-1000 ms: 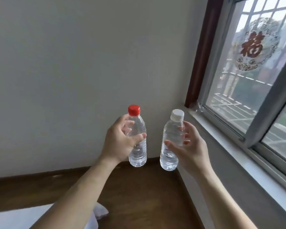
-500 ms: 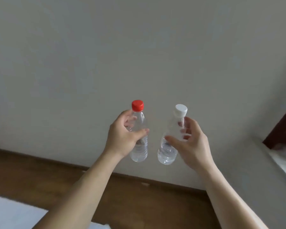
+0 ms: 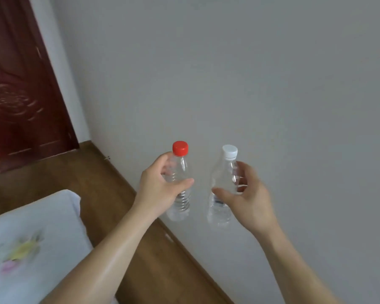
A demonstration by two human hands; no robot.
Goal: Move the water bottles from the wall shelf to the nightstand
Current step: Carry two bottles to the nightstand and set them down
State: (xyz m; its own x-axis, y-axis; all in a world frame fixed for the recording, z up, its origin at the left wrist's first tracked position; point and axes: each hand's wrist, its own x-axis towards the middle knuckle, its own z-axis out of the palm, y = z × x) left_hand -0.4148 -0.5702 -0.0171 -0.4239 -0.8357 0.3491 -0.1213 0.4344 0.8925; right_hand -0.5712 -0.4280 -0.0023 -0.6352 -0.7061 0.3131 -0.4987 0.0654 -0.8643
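Observation:
My left hand grips a clear water bottle with a red cap around its middle, held upright in the air. My right hand holds a second clear bottle with a white cap, also upright, a little to the right of the first. The two bottles are apart and do not touch. Both are in front of a plain grey wall. No wall shelf or nightstand shows in the head view.
A dark red carved wooden door stands at the upper left. Brown wooden floor runs along the wall's foot. A white bed cover with a flower print fills the lower left.
The view has swung left: the window and sill are gone, and the door and bed have come into sight. Both hands still hold their bottles the same way.

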